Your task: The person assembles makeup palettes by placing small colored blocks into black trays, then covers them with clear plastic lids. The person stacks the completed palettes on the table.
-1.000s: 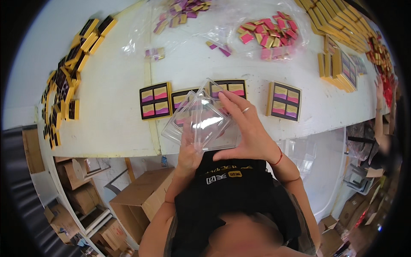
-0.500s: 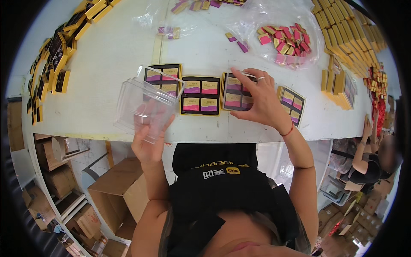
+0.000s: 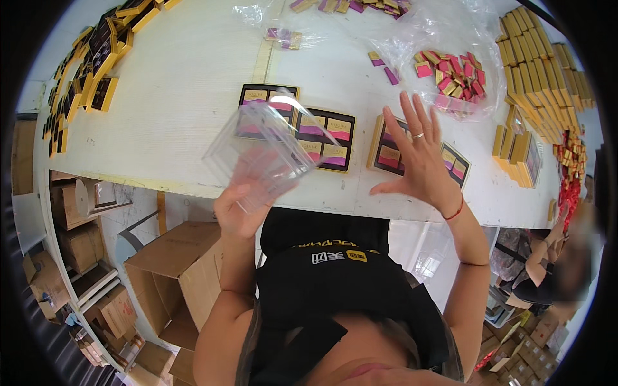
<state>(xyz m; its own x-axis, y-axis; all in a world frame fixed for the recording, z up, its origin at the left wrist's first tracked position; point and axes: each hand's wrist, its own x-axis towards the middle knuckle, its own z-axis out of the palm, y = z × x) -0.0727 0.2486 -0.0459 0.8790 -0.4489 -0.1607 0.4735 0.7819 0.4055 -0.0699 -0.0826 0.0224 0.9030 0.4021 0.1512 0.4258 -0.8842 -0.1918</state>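
White tabletop (image 3: 174,122) lies beneath a square black box with a gold rim (image 3: 353,138), which holds four gold squares with purple or pink waves (image 3: 339,129). Left of this box, the left hand (image 3: 238,211) pinches clear, boxy plastic covers (image 3: 273,143) between thumb and fingers, their right corner overlapping the box in view. Right of it, the right hand (image 3: 421,154) is spread wide, fingers well apart, over a second gold-sided black box (image 3: 373,145); I cannot tell whether they touch. A third, gold-rimmed black box (image 3: 267,86) sits just left of the first. Well beyond the first box to the right, a clear plastic bag (image 3: 486,61) holds pink-and-gold wrapped pieces (image 3: 445,74); far left of that box, black-and-gold boxes (image 3: 103,48) stand massed.
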